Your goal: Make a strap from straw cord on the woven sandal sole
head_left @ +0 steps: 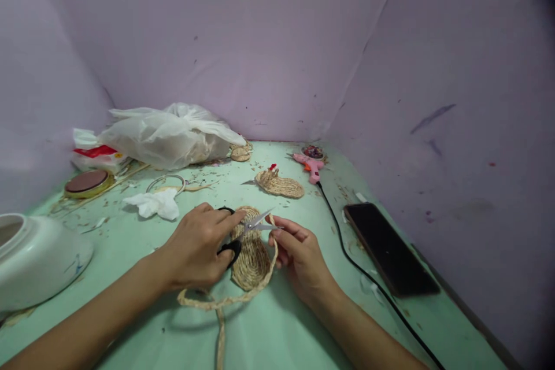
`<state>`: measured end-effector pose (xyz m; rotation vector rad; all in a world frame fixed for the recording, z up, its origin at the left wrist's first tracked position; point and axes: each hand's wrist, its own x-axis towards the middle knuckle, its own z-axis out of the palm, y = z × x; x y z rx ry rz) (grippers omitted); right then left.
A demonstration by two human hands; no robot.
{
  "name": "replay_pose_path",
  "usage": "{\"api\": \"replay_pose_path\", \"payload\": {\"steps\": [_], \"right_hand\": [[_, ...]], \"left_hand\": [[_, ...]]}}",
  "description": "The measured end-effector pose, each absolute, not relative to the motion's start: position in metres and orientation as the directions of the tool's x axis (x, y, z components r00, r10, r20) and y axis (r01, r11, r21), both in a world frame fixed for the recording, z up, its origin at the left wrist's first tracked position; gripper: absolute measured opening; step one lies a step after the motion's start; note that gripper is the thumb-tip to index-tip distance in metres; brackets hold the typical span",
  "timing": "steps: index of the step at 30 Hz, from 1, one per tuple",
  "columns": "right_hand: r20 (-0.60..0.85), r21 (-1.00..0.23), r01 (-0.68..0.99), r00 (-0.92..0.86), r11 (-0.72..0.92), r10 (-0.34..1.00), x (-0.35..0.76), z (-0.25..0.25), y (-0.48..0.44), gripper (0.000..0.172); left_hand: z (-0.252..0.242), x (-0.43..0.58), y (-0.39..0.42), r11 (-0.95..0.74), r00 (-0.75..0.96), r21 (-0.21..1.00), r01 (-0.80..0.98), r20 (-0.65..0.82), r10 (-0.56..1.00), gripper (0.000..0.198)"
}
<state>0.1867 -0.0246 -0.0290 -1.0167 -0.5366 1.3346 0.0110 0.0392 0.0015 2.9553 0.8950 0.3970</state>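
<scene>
My left hand (199, 245) grips black-handled scissors (247, 228), blades pointing right over a small woven straw sole (251, 257) lying on the green table. My right hand (299, 254) pinches the braided straw cord (229, 299) at the sole's upper right edge, right by the scissor tips. The cord loops round the sole and trails toward me. A second, finished straw slipper (280, 184) lies farther back.
A pink glue gun (309, 165) with a black cable (347, 254) lies at the back right, a dark phone (390, 247) beside it. A white plastic bag (169, 134), crumpled tissue (152, 203), a round tin (88, 182) and a white pot (34, 257) sit left. Purple walls enclose the table.
</scene>
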Motion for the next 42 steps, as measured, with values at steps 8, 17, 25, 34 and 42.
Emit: {"api": "replay_pose_path", "payload": {"steps": [8,17,25,34,42], "right_hand": [[-0.211,-0.813,-0.577,0.161,-0.082,0.964,0.185,-0.028,-0.027,0.027],[-0.218,-0.805,-0.587,0.152,-0.089,0.964,0.185,-0.026,-0.027,0.023],[-0.242,-0.786,-0.609,0.148,-0.105,0.959,0.185,-0.023,-0.027,0.024],[-0.228,-0.788,-0.608,0.150,-0.092,0.962,0.185,-0.023,-0.028,0.022],[-0.247,-0.790,-0.604,0.158,-0.105,0.956,0.186,-0.024,-0.027,0.034]], "left_hand": [[-0.006,0.010,0.040,-0.840,0.810,0.058,0.539,0.236,0.537,0.052],[-0.008,0.006,0.044,-0.867,0.834,0.033,0.498,0.257,0.489,0.052],[-0.008,0.007,0.041,-0.859,0.829,0.055,0.508,0.240,0.506,0.052],[-0.010,0.006,0.043,-0.866,0.835,0.026,0.499,0.255,0.488,0.050],[-0.002,0.005,0.044,-0.793,0.761,0.033,0.609,0.257,0.595,0.045]]}}
